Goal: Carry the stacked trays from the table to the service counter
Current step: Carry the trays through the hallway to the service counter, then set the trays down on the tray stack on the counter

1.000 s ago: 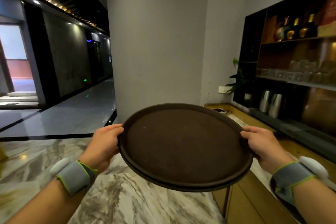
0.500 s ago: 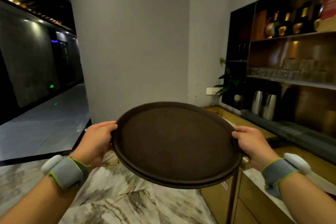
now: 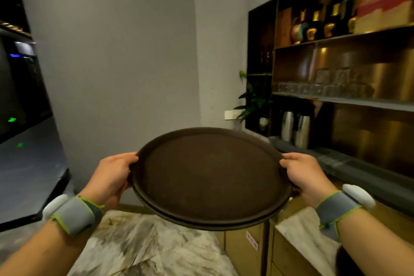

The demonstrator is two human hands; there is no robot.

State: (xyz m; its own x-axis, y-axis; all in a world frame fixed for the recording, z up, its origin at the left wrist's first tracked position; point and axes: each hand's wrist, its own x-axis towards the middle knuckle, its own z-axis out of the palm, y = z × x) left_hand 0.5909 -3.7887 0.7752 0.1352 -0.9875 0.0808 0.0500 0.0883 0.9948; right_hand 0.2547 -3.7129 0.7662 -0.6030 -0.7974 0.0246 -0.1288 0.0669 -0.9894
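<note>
1. Head view: the stacked trays (image 3: pixel 210 179), round and dark brown, are held in mid-air at the centre of the scene, tilted slightly down toward the near side; two rims are seen along the near edge.
2. The left hand (image 3: pixel 109 180) is closed as a grip on the left rim, and the right hand (image 3: pixel 307 177) is closed on the right rim, thumbs on top.
3. The bench (image 3: pixel 300 228), pale-topped over wooden fronts, lies at the near right, below shelves with two steel flasks (image 3: pixel 295 129).
4. The carrying step is judged to be in hand, nearly done.
5. Next, the stack should be turned right and lowered flat onto the bench before either grip is released
</note>
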